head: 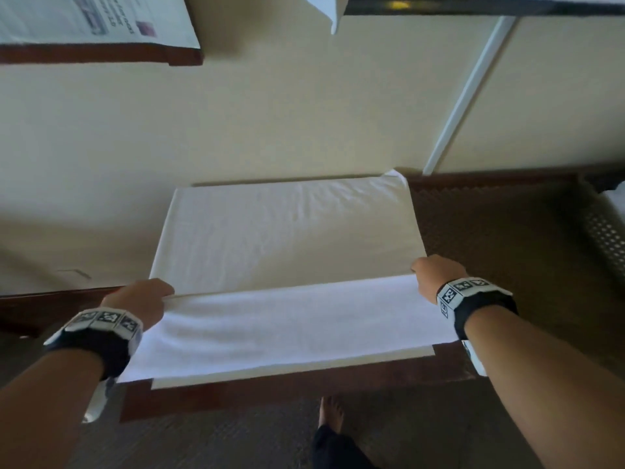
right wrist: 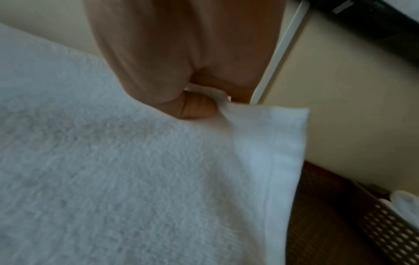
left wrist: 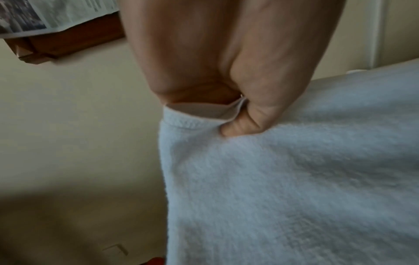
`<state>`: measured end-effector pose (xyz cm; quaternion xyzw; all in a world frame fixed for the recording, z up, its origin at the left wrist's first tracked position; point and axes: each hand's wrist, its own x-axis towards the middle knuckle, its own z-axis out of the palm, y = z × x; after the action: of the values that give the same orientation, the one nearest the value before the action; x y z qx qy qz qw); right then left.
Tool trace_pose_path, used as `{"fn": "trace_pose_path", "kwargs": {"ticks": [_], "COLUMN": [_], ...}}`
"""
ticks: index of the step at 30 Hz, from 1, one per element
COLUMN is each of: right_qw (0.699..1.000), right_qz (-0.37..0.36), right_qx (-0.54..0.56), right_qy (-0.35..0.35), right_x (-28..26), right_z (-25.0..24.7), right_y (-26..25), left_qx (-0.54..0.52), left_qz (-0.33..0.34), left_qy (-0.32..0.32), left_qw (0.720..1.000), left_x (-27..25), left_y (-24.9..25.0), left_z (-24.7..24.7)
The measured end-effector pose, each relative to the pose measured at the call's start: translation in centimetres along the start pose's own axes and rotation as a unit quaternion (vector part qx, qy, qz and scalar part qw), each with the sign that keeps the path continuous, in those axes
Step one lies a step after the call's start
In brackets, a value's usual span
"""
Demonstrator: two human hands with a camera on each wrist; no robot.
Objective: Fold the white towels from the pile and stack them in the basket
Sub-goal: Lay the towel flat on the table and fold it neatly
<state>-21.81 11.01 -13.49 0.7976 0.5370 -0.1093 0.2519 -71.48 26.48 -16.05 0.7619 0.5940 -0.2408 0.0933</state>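
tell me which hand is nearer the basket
Right. The right hand pinches the towel corner on the side where the basket stands; the left hand grips the opposite corner.

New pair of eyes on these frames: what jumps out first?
The wide white terry towel spread over the dark brown wooden table fills the middle, its near part lifted and being brought over the rest. The left hand pinches its near-left corner and the right hand its near-right corner. At the far right edge stands a perforated beige basket that already holds rolled white towels.
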Motion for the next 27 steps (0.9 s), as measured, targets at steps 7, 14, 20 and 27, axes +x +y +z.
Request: {"fn": "trace_pose_path", "kwargs": {"ticks": [7, 14, 20, 27], "right_qw": [0.999, 0.978, 0.981, 0.983], "right_qz": [-0.014, -0.019, -0.028, -0.054], "right_qx": [0.015, 0.027, 0.161, 0.178], "right_qy": [0.050, 0.204, 0.108, -0.007], "right_x": [9.4, 11.4, 6.4, 1.3], "right_z": [-4.6, -1.4, 4.8, 8.3], "right_y": [0.2, -0.8, -4.6, -5.2], "left_qx": [-0.025, -0.076, -0.164, -0.171], "left_qz": [-0.041, -0.040, -0.032, -0.052], "left_qy": [0.073, 0.189, 0.034, 0.060], "left_qw": [0.996, 0.978, 0.985, 0.982], "left_x": [6.6, 6.9, 1.9, -3.7], "left_y": [1.4, 4.2, 6.1, 4.8], "left_z": [-6.0, -3.4, 6.5, 10.2]}}
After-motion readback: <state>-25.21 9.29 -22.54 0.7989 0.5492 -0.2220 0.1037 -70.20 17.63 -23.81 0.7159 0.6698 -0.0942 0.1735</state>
